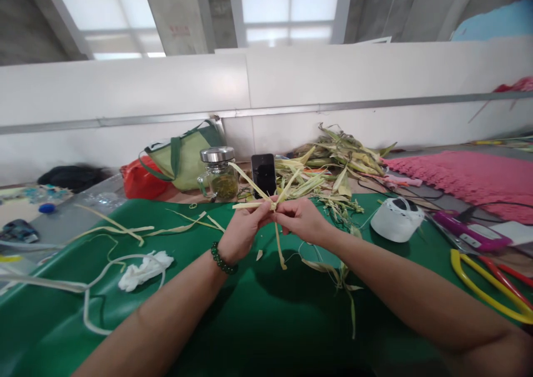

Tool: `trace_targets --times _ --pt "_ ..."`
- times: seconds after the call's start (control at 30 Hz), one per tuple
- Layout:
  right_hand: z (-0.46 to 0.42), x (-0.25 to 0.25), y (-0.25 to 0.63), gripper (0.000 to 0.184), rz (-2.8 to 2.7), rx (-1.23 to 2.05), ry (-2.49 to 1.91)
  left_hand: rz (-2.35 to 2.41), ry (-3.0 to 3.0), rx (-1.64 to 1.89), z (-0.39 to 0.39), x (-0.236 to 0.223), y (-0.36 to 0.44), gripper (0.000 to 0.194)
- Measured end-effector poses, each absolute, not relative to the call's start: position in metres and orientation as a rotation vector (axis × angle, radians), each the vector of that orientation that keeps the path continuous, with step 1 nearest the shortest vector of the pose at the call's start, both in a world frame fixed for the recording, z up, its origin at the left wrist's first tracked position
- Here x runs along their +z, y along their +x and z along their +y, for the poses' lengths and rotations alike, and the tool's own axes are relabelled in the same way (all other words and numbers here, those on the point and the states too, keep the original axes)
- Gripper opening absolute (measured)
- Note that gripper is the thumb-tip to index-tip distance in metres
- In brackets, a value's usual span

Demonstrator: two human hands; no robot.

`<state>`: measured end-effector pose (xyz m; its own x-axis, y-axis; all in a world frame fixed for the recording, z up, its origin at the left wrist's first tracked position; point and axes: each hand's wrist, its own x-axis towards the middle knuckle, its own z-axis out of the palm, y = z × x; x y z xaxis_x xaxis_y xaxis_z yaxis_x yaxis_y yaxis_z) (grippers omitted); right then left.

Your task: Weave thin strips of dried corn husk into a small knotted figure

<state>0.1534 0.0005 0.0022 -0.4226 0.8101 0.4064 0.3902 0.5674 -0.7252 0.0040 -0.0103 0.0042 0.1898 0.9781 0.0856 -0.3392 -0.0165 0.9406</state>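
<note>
Both hands meet over the middle of the green mat (233, 332), holding pale corn husk strips (251, 181) that cross and fan out from one point. My left hand (245, 230), with a dark green bead bracelet above it, pinches the strips at the crossing. Fingers bent, my right hand (306, 220) pinches them from the other side. One strip hangs down below the hands, others point up and left. The exact hold at the crossing is partly hidden by the fingers. Loose husk scraps (325, 266) lie on the mat by my right forearm.
Behind the hands stand a phone (264, 171), a glass jar mug (220, 180) and a husk pile (350, 155). To the right are a white spool (395, 220), a purple tool (470, 231) and yellow-handled scissors (478, 282). Crumpled tissue (145, 270) and white tubing (86, 305) lie left.
</note>
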Motion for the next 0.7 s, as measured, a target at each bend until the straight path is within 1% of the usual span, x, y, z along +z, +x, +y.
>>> trace_targets --times 0.07,0.17,0.23,0.3,0.4,0.47,0.57,0.7 --pt "-0.001 0.003 0.155 0.03 -2.085 0.533 -0.963 0.823 1.08 1.256 -0.01 0.004 0.004 0.033" --pt "-0.002 0.002 0.155 0.017 -2.031 0.26 -0.952 0.844 1.038 1.269 -0.011 0.005 0.005 0.035" --pt "-0.001 0.0 0.155 0.012 -2.004 0.124 -0.902 0.823 1.038 1.239 -0.014 0.006 0.007 0.036" --pt "-0.001 -0.002 0.155 0.012 -2.032 -0.026 -0.842 0.793 1.043 1.193 -0.017 0.006 0.01 0.038" --pt "0.0 -0.002 0.157 0.017 -2.068 -0.211 -0.832 0.775 1.04 1.165 -0.021 0.006 0.011 0.039" --pt "0.001 -0.002 0.158 0.018 -2.104 -0.24 -0.852 0.828 1.074 1.105 -0.022 0.007 0.009 0.043" --pt "0.003 -0.001 0.16 0.016 -2.185 -0.174 -0.81 0.95 1.169 1.031 -0.022 0.01 0.005 0.048" --pt "0.005 -0.001 0.161 0.018 -2.198 -0.12 -0.674 1.06 1.365 1.096 -0.022 0.014 0.001 0.044"
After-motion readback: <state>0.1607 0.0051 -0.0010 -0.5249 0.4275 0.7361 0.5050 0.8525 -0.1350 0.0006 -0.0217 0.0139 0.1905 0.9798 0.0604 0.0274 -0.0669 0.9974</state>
